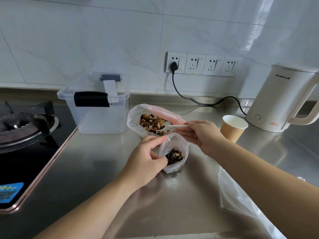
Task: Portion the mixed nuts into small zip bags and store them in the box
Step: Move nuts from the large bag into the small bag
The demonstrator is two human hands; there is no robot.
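A small zip bag (174,167) stands on the steel counter, partly filled with mixed nuts. My left hand (146,159) pinches its left rim and holds the mouth open. My right hand (202,135) pinches the handle of a white plastic spoon (172,126). The spoon's bowl carries nuts and sits inside the large open bag of mixed nuts (138,116) just behind the small bag. The clear plastic box (103,118) with black latches stands at the back left, its lid on.
A gas stove (25,125) lies at the left. A paper cup (233,128) and a white kettle (279,100) stand at the right, with a black cord (189,99) running to the wall sockets. Loose clear bags (238,197) lie under my right forearm.
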